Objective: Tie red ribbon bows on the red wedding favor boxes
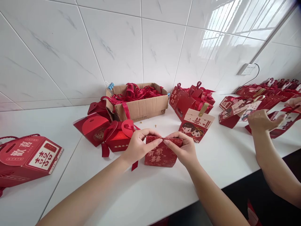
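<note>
A dark red gift box [160, 157] with pale printed characters stands upright on the white table in front of me. My left hand [140, 145] pinches the left part of its top edge between thumb and fingers. On the right part of that edge, my right hand [182, 146] grips in the same way, and the two thumbs nearly meet at the middle. Close behind my left hand sits a red box with a ribbon bow [119, 135]. A box with a cartoon couple [196, 125] and a gold strap stands just beyond my right hand.
A cardboard carton [143, 108] full of red ribbons [136, 92] stands against the tiled wall. More red boxes [94, 125] flank it. A large red box [30, 157] lies at far left. At right, another person's hand [261, 121] is among several boxes [232, 111].
</note>
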Tool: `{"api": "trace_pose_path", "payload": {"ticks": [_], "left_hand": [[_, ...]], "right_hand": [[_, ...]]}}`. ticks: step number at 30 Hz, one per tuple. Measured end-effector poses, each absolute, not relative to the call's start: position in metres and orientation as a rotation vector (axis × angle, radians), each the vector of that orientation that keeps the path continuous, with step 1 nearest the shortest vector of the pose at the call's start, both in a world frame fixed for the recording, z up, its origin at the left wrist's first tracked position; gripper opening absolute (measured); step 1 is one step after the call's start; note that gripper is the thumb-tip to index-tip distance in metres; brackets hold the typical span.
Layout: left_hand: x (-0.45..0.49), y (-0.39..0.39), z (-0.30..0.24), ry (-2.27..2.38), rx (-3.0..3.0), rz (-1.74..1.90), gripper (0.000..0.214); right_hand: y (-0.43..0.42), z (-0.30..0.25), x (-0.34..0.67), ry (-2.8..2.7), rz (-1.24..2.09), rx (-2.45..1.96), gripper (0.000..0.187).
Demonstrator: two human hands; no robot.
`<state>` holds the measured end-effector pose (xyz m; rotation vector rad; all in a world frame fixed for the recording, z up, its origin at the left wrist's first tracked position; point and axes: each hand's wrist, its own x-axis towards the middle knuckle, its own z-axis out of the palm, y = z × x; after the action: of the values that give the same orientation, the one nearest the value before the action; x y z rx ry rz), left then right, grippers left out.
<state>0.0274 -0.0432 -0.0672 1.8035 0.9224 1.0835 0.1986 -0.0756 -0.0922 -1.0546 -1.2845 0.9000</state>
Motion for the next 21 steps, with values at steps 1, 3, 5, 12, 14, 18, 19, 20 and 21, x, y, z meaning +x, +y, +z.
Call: {"api": "trace_pose_path", "payload": {"ticks": [1,3,5,12,14,18,19,20,21], "left_hand": [[0.029,-0.042,-0.073,0.898,1.756,1.09,0.014],[0.033,-0.041,-0.084,0.835,1.687,1.123,0.014],[0.037,-0.043,-0.093,0.782,1.642,1.184,0.012],[0.04,-0.05,-0.096,0.72,1.6,1.201,0.014],[0.041,-0.05,-0.095,0.733,1.567,1.18,0.014],[0.042,-0.047,-0.096,0.729,1.528,1.199,0.011],[0.043,-0.047,-0.097,0.719,1.523,1.211,0.011],[0.043,-0.047,-0.099,0.708,1.519,1.221,0.01],[0.043,-0.047,-0.1,0.698,1.514,1.229,0.01]], "right_hand": [[-0.075,-0.092,0.198,-1.283,0.888,-1.048,0.016],[-0.075,-0.093,0.197,-1.296,0.868,-1.034,0.014],[-0.075,-0.094,0.198,-1.321,0.857,-1.019,0.014],[-0.056,-0.068,0.236,-1.801,1.04,-0.849,0.029],[-0.034,-0.043,0.239,-1.872,0.988,-0.853,0.042],[0.041,0.005,0.204,-1.991,0.513,-1.119,0.035],[0.062,0.011,0.19,-2.066,0.38,-1.146,0.032],[0.082,0.013,0.176,-2.164,0.263,-1.154,0.028],[0.1,0.012,0.163,-2.323,0.193,-1.169,0.022]]}}
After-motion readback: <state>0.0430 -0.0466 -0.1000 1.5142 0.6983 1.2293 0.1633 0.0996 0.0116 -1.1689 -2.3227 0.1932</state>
